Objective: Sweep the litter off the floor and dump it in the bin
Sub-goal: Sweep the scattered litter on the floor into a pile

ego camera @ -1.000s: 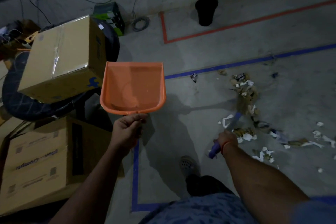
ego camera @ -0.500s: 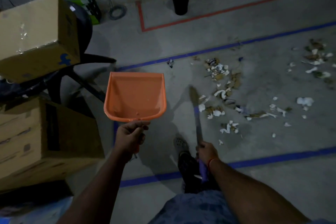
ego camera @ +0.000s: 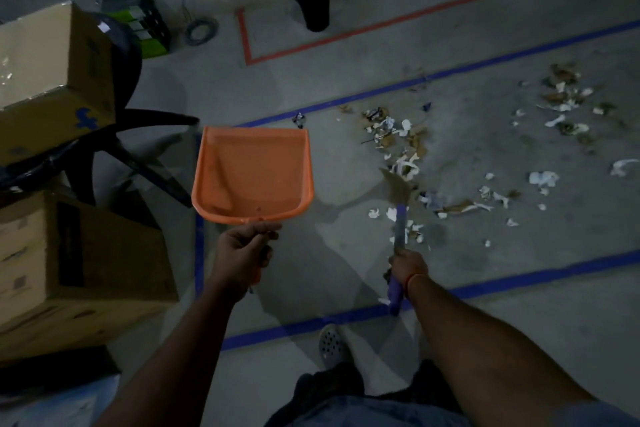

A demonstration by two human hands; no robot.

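My left hand (ego camera: 244,251) grips the handle of an empty orange dustpan (ego camera: 252,173), held above the floor. My right hand (ego camera: 405,267) grips the purple handle of a small broom (ego camera: 400,218); its bristle head (ego camera: 396,185) touches the near edge of the litter. Torn white paper and brown scraps (ego camera: 405,146) lie scattered across the grey floor, with a second patch (ego camera: 564,104) further right. A black bin (ego camera: 313,3) stands upright at the back, inside a red tape corner.
Cardboard boxes (ego camera: 69,270) are stacked at the left, another box (ego camera: 52,73) sits on a dark chair (ego camera: 138,135). Blue tape lines (ego camera: 519,279) cross the floor. A green crate (ego camera: 145,28) and coiled cable (ego camera: 201,31) lie by the wall. My shoe (ego camera: 330,345) shows below.
The view shifted back and left. The broom head moved from the left of the litter in toward the pile's near edge. The dustpan stays held in my left hand.
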